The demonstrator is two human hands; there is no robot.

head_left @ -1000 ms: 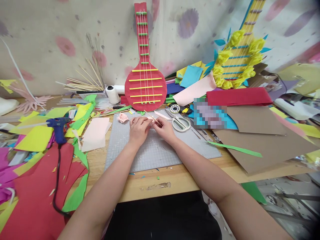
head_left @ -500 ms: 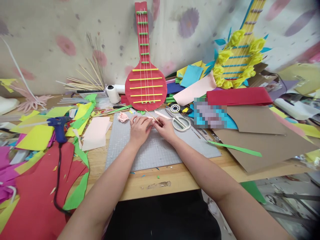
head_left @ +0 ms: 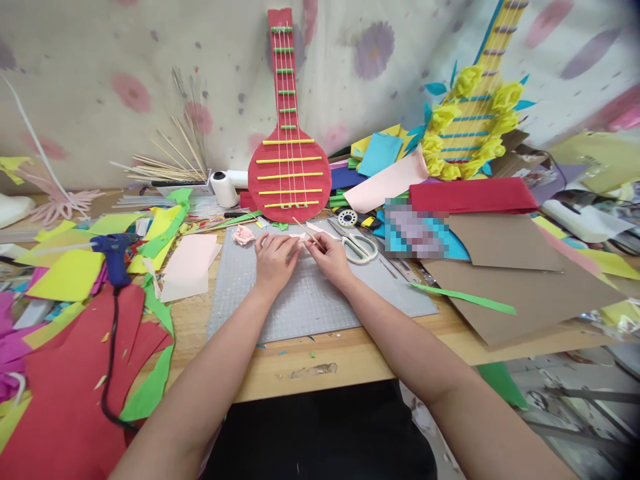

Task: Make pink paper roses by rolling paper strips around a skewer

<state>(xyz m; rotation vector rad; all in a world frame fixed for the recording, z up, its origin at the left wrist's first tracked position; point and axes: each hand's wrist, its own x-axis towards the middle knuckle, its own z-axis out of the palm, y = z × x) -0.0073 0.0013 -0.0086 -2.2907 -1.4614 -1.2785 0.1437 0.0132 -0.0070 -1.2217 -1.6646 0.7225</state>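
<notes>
Both my hands meet over the far part of a grey cutting mat [head_left: 310, 300]. My left hand [head_left: 274, 259] has its fingers curled and pinched on a small strip of pale pink paper [head_left: 299, 237]. My right hand [head_left: 330, 257] is closed on a thin wooden stick [head_left: 304, 229] that slants up to the left, its lower end at the pink paper. A finished pink paper rose [head_left: 244, 234] lies on the mat just left of my left hand.
White-handled scissors [head_left: 361, 245] and a tape roll [head_left: 347, 217] lie right of my hands. A blue glue gun [head_left: 116, 257] with its cord sits left among coloured paper scraps. A red paper banjo [head_left: 289, 167] leans on the wall. Brown cardboard [head_left: 525, 287] covers the right.
My hands have stayed together on the stick and pink paper, with only small finger shifts. The view has drifted slightly.
</notes>
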